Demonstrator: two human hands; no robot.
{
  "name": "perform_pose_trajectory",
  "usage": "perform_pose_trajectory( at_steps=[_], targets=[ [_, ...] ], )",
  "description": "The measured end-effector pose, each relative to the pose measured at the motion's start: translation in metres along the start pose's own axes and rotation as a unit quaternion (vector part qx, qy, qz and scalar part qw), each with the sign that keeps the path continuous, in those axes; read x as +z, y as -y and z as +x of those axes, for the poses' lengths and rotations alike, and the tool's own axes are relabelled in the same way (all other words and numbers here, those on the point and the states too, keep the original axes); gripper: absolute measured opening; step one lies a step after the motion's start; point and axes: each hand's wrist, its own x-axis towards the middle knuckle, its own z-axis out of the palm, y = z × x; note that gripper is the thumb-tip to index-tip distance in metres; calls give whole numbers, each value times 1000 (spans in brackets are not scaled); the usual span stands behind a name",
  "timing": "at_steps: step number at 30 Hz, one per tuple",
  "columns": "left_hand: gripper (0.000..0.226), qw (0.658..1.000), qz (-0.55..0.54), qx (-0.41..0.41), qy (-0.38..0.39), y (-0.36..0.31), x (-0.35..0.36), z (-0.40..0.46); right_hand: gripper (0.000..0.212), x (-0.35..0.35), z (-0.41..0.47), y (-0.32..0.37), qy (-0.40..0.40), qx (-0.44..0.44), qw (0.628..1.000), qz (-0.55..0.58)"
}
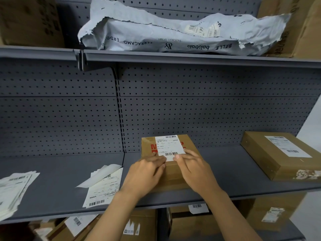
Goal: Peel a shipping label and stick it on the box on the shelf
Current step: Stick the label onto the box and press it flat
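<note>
A brown cardboard box (189, 146) with red print stands on the grey shelf (57, 185) in the middle of the view. A white shipping label (169, 146) with barcodes lies flat on the box's top. My left hand (146, 173) rests palm down on the near part of the box, its fingertips at the label's lower left corner. My right hand (192, 168) lies flat beside it, fingertips on the label's lower right edge. Both hands have spread fingers and hold nothing.
A stack of label sheets (104, 188) with a curled-up backing paper lies left of the box, and another pile (13, 188) sits at the far left. A second labelled box (281, 153) stands at the right. Above, a torn grey mailer bag (173, 33); boxes fill the shelf below.
</note>
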Motion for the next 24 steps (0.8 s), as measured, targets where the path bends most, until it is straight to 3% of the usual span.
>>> perform_pose_trajectory(
  at_steps=[3, 13, 16, 21, 24],
  targets=[
    [40, 1000, -11, -7, -12, 9, -3, -4, 72, -1, 0, -14, -31, 23, 999, -4],
    [35, 996, -64, -43, -50, 51, -14, -22, 62, -5, 9, -20, -79, 52, 995, 29],
    [34, 991, -70, -85, -81, 71, -23, -35, 59, -3, 23, 2, -72, 16, 997, 21],
    [30, 979, -84, -145, -113, 106, -45, -60, 31, 19, 55, 63, -39, -54, 997, 29],
    [31, 971, -77, -191, -124, 128, -62, -76, 30, 42, 66, 106, 7, -124, 992, -1]
  ],
)
